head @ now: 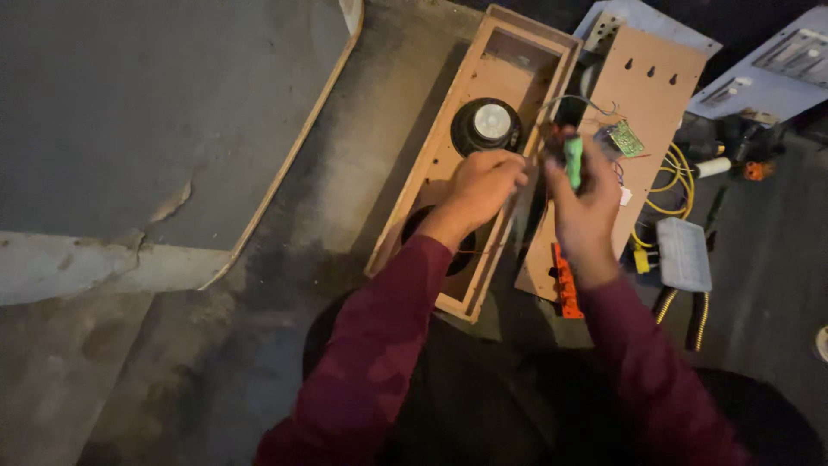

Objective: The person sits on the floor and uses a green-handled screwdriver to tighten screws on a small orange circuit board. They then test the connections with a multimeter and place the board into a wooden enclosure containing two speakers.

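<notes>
Both hands work above the floor (216, 345), over a long wooden speaker box (448, 173) lying open side up, prob. so the inside is reachable. One round speaker driver (486, 126) sits fixed in its upper half; a second round hole lower down is mostly covered by the left forearm.

Right hand (585, 203): fingers clamped on a small green-handled tool (573, 160), held upright just beside the box's right wall. Its tip is hidden behind the hand, so whether it is a screwdriver or sth else can't be told. Left hand (483, 185): fingers curled together in a loose fist at the box rim, close to the right hand; looks like it pinches a thin wire or small part, but blur & dim light make that uncertain.

A flat wooden back panel (642, 95) lies right of the box, w/ a small green circuit board (627, 138) on it and thin wires running toward the hands. Further right: yellow cable (677, 185), a pale plastic case (684, 253), pliers (700, 315) w/ ribbed handles, an orange strip (566, 285). Top-right items are cut off by the frame edge.
</notes>
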